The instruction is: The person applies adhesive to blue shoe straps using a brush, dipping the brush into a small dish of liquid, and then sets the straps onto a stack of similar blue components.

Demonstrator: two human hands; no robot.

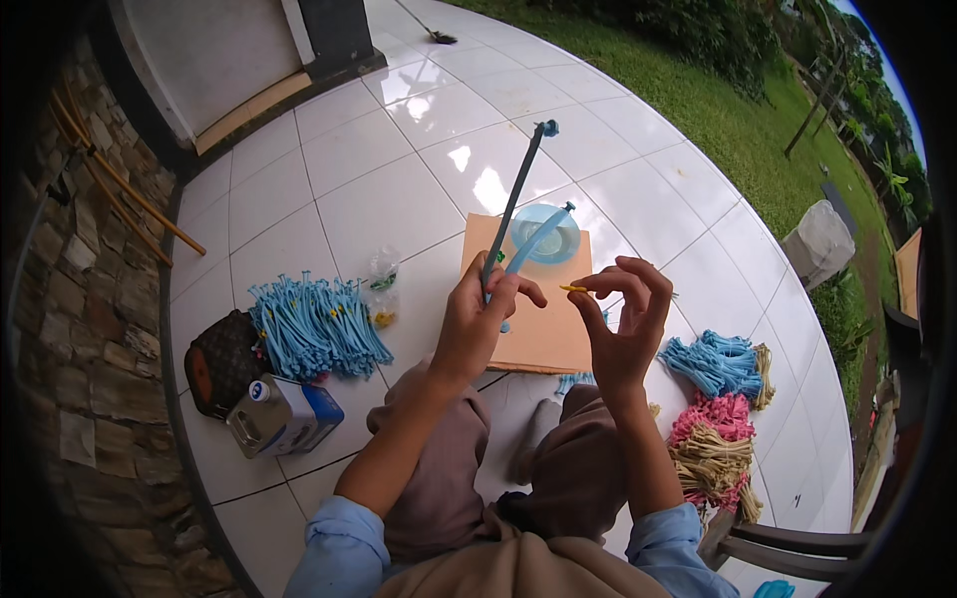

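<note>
The dark blue strip is running lengthwise up and away from the left fingers, its knobbed end pointing forward and slightly right. A light blue strip is slanting more to the right, its lower end meeting the left thumb and its dark tip lying beyond. The left hand is gripping the dark strip between bent fingers and thumb, its forearm slanting forward and inward. The right hand is pinching a small yellow piece between thumb and forefinger, the other fingers curling above; the piece is pointing toward the left fingers.

Below both sets of fingers, a cardboard sheet is lying, with a translucent bowl sitting just beyond them near its far edge. White tiled floor is stretching past that edge. Blue bundles are lying left of the left fingers; another blue bundle is lying right of the right ones.
</note>
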